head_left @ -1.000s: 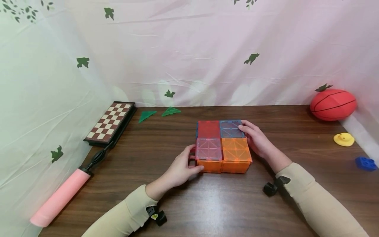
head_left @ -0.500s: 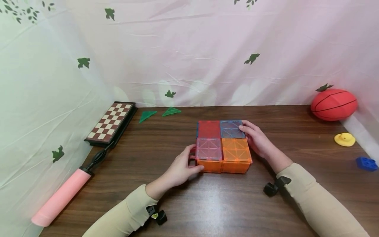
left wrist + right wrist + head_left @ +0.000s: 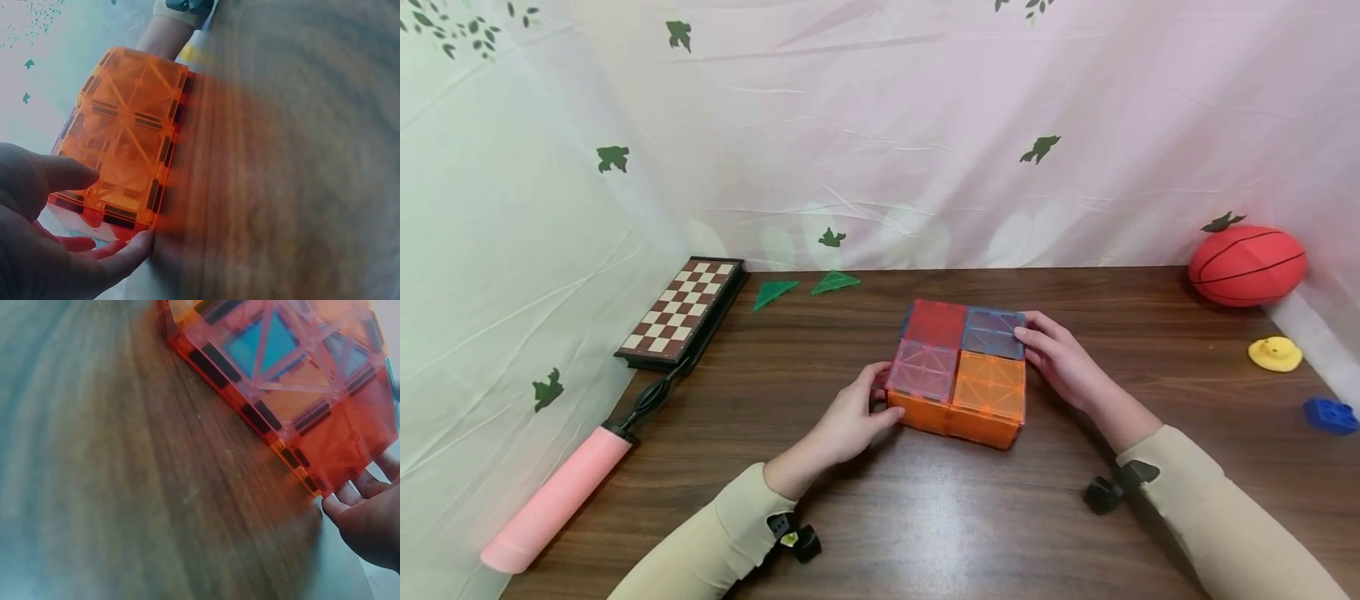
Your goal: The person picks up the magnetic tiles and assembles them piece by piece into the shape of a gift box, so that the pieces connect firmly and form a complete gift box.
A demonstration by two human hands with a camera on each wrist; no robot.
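Note:
A low square box [image 3: 992,387] built of see-through magnetic tiles stands on the table. Its top carries a red, a blue, a pink and an orange tile, and its front wall is orange. My left hand [image 3: 850,421] grips the near left corner. In the left wrist view, that thumb [image 3: 75,173] lies against the orange wall [image 3: 128,156] while the other fingers reach round the side. My right hand [image 3: 1063,358] holds the far right corner, thumb at the blue tile's edge. In the right wrist view, its fingers [image 3: 350,494] touch the box's lower corner and partly disappear behind it.
Two green triangular tiles [image 3: 835,282] lie at the back. A checkered board [image 3: 679,312] and a pink hand pump [image 3: 561,496] are at the left. On the right are a red ball [image 3: 1247,265], a yellow rubber duck [image 3: 1275,353] and a blue block [image 3: 1330,414].
Both hands have turned the tile box a little clockwise, as seen from above. Its front right corner has come nearer, and the right hand has shifted slightly right, the left slightly left.

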